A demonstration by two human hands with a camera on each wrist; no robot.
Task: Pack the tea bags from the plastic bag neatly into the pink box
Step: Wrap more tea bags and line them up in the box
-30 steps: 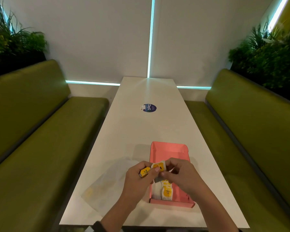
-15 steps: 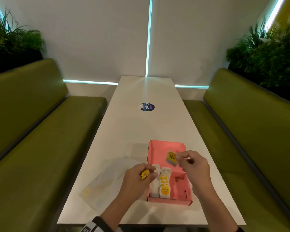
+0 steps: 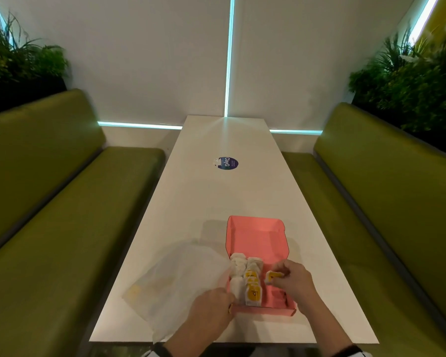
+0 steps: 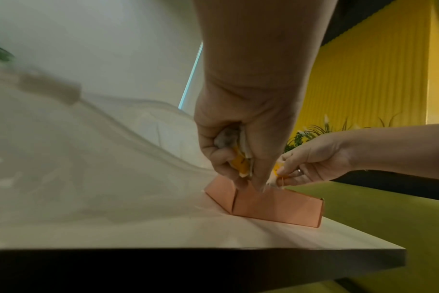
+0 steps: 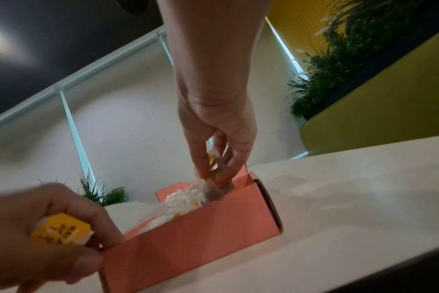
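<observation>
Plastic bag (image 3: 180, 276) lies left of the pink box (image 3: 258, 235). Your left hand (image 3: 211, 305) clutches a tea bag (image 4: 241, 164) at the box's near-left corner; your right hand (image 3: 291, 279) pinches another tea bag (image 3: 272, 276) over the empty right side. Dropped carelessly, it could topple against the packed rows (image 3: 247, 279).

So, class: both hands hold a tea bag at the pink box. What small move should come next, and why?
Probably lower the right hand's tea bag into the box's bare right side: it hangs just above that gap, beside the filled rows.
</observation>
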